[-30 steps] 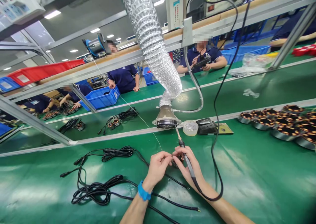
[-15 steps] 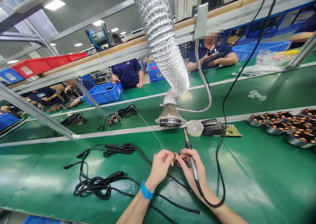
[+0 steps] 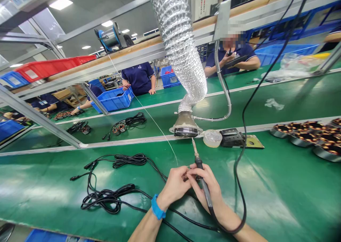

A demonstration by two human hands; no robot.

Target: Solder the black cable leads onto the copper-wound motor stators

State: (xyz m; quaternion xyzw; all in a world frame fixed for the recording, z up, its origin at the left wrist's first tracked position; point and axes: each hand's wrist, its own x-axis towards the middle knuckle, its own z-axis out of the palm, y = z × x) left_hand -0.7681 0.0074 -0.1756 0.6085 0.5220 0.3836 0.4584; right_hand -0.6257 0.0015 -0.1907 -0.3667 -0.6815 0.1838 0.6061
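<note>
My right hand (image 3: 210, 187) is closed around a soldering iron (image 3: 198, 165), whose tip points up and away toward the fume hood. My left hand (image 3: 174, 185), with a blue wristband, pinches something small together with the right fingers; the thing is mostly hidden between the hands. A thin solder wire (image 3: 149, 116) runs from a spool (image 3: 110, 37) on the upper rail down to my fingertips. The iron's black cord (image 3: 239, 185) loops off to the right and up.
A foil extraction duct (image 3: 181, 50) ends in a hood (image 3: 185, 127) just beyond my hands. Black cables (image 3: 112, 195) lie at left on the green bench (image 3: 279, 192). Copper-wound motor stators (image 3: 306, 135) sit at right. A solder tub (image 3: 212, 138) and iron stand (image 3: 231, 137) are near. Co-workers sit across.
The view has shifted slightly. My hands have stayed joined over the small part, and the iron's tip has tilted more upright toward the hood.
</note>
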